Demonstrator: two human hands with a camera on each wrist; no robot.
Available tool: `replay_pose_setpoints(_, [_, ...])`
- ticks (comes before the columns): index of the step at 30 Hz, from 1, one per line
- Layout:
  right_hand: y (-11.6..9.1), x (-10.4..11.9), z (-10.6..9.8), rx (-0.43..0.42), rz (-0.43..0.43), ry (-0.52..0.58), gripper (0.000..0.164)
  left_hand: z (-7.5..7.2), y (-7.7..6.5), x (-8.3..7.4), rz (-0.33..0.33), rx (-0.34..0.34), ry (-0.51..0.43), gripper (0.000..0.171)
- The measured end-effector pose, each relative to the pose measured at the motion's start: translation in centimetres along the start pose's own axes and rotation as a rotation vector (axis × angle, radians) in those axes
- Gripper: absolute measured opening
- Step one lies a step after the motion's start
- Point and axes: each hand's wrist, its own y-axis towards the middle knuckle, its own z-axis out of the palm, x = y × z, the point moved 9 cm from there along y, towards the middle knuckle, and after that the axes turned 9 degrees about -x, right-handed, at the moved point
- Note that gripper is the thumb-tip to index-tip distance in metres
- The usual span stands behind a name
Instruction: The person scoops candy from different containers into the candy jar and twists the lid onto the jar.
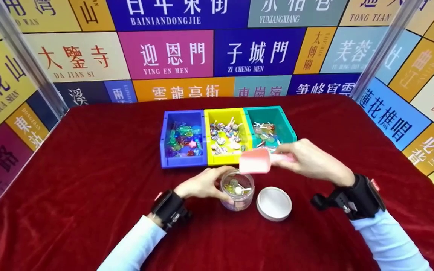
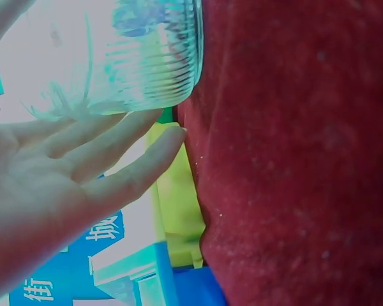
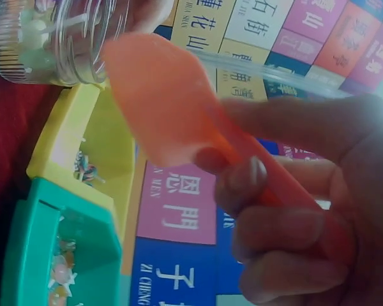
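Observation:
My left hand (image 1: 204, 184) holds a clear ribbed jar (image 1: 242, 203), thumb on the near side and fingers round the far side. Lollipops (image 1: 239, 190) and yellowish pieces lie inside the jar. My right hand (image 1: 311, 160) grips a pink scoop (image 1: 255, 161) by its handle, the fingers wrapped round it in the right wrist view. In the head view the scoop's bowl overlaps the jar's far rim. The jar also appears in the left wrist view, its ribbed wall (image 2: 159, 76) against the palm side of the fingers.
A round white lid (image 1: 274, 203) lies right of the jar on the red cloth (image 1: 100, 210). Behind stand three joined bins: blue (image 1: 183, 162) with colourful pieces, yellow (image 1: 224, 161) with wrapped lollipops, green (image 1: 286, 128) with more lollipops. A panel of printed signs (image 1: 166, 52) rises at the back.

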Motion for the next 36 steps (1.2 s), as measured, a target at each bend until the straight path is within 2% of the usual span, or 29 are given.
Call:
replay_pose_setpoints(3, [0.7,-0.9,-0.1,-0.053,0.052,-0.011,0.020,-0.5,-0.1,0.1,-0.008,0.017,-0.023,0.075])
replay_pose_setpoints(5, [1.3,-1.4,0.2,-0.072,0.085,-0.031,0.020,-1.3,-0.3,0.5,-0.029,0.003,-0.044,0.073])
replay_pose_setpoints(7, [2.0,-1.7,0.7,-0.075,0.107,-0.061,0.022,-2.7,-0.5,0.8,-0.046,-0.049,-0.065,0.068])
replay_pose_setpoints(8, [2.5,-1.8,1.0,-0.073,0.109,-0.079,0.022,-3.7,-0.6,1.0,-0.052,-0.096,-0.068,0.064])
replay_pose_setpoints(10, [3.4,-1.8,1.8,-0.069,0.103,-0.109,0.020,-5.8,-0.9,1.4,-0.052,-0.221,-0.062,0.053])
replay_pose_setpoints(12, [4.3,-1.9,2.7,-0.050,0.097,-0.145,0.021,-8.0,-1.4,1.7,-0.051,-0.373,-0.039,0.042])
replay_pose_setpoints(15, [5.6,-1.9,4.2,-0.011,0.101,-0.200,0.018,-11.2,-2.6,2.1,-0.065,-0.632,0.044,0.027])
replay_pose_setpoints(18, [6.5,-2.0,5.7,0.018,0.097,-0.281,0.014,-13.8,-4.2,2.7,-0.115,-0.868,0.134,0.018])
replay_pose_setpoints(19, [6.8,-2.0,6.2,0.020,0.088,-0.309,0.012,-14.4,-4.7,3.0,-0.138,-0.928,0.157,0.017])
replay_pose_setpoints(21, [7.3,-1.9,6.9,0.015,0.069,-0.351,0.010,-15.2,-5.6,3.6,-0.194,-1.006,0.181,0.019])
replay_pose_setpoints(24, [7.8,-2.0,7.7,0.013,0.053,-0.377,0.009,-15.5,-6.0,5.0,-0.293,-1.025,0.180,0.028])
replay_pose_setpoints(28, [8.5,-2.3,8.5,0.059,0.091,-0.291,0.009,-15.0,-6.0,6.9,-0.397,-0.958,0.180,0.040])
replay_pose_setpoints(32, [9.2,-2.7,9.0,0.144,0.179,-0.193,0.012,-14.6,-5.8,8.0,-0.442,-0.879,0.195,0.040])
replay_pose_setpoints(36, [9.8,-3.1,9.2,0.225,0.244,-0.192,0.010,-14.4,-5.5,8.4,-0.475,-0.817,0.204,0.039])
